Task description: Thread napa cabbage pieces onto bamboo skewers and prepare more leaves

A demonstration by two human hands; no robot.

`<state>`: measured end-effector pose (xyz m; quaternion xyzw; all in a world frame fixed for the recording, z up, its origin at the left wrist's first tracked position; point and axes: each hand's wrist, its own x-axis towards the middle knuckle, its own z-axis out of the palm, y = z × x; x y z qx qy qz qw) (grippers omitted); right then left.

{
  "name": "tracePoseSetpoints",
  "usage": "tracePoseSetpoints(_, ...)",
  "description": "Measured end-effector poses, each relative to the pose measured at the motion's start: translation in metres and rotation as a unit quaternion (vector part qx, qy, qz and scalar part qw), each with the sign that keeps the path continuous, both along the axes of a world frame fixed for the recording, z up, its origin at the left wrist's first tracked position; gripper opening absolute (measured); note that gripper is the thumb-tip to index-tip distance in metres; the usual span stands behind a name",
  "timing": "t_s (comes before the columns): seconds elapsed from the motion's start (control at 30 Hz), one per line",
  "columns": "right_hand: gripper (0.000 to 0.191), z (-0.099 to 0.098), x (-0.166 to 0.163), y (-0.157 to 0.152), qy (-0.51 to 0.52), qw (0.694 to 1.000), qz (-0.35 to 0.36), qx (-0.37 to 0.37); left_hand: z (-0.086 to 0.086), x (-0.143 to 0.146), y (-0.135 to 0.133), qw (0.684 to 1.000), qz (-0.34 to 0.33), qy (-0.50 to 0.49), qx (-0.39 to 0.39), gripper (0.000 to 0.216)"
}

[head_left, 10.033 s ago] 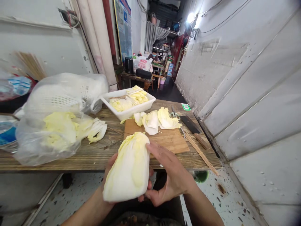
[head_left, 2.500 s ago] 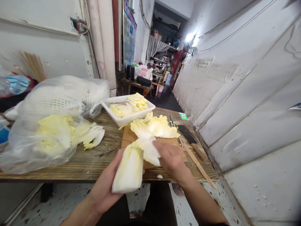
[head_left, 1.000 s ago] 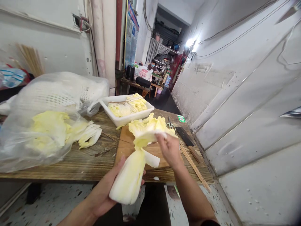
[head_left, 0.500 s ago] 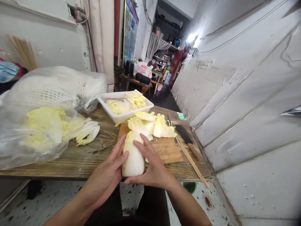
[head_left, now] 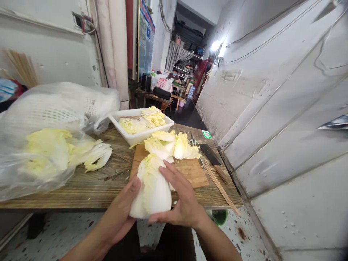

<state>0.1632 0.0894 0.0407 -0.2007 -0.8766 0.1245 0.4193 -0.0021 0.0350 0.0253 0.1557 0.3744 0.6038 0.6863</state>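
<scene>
Both hands hold a pale napa cabbage head over the near edge of the wooden table. My left hand cups it from below and the left side. My right hand wraps its right side, fingers laid across the leaves. Just beyond lies a wooden cutting board with a pile of peeled cabbage leaves at its far end.
A white tray with leaves and skewers stands behind the board. A clear plastic bag of cabbage fills the table's left. A cleaver, scissors and bamboo skewers lie at the right, by the wall. A person sits far down the alley.
My right hand pulled a leaf off the cabbage, laid it on the pile on the board, then came back to the head. The head has turned in my hands.
</scene>
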Motion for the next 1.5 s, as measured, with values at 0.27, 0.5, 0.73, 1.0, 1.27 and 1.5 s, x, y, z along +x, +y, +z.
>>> tracePoseSetpoints(0.27,0.025,0.033,0.004,0.053,-0.026,0.972,-0.041,0.230,-0.005,-0.016,0.002,0.983,-0.144,-0.054,-0.102,0.045)
tracePoseSetpoints(0.5,0.052,0.059,-0.010,0.151,0.075,0.955,-0.244,-0.151,-0.007,-0.028,0.004,0.976,-0.156,-0.114,-0.102,0.041)
tracePoseSetpoints(0.73,0.086,0.010,-0.025,0.092,-0.064,0.967,-0.122,-0.216,-0.008,-0.023,0.011,0.998,-0.019,-0.039,-0.037,0.044)
tracePoseSetpoints(1.0,0.096,-0.027,-0.022,0.014,0.032,0.990,0.063,-0.119,0.009,-0.013,0.017,1.000,0.005,-0.012,0.008,0.049)
tracePoseSetpoints(1.27,0.078,-0.031,-0.014,0.011,0.020,0.996,0.064,-0.052,0.006,-0.002,0.011,0.999,0.010,-0.003,-0.046,0.048)
tracePoseSetpoints(1.5,0.038,-0.007,-0.001,0.033,-0.007,0.995,-0.045,0.083,0.004,-0.006,0.013,0.997,-0.026,-0.026,-0.065,0.043)
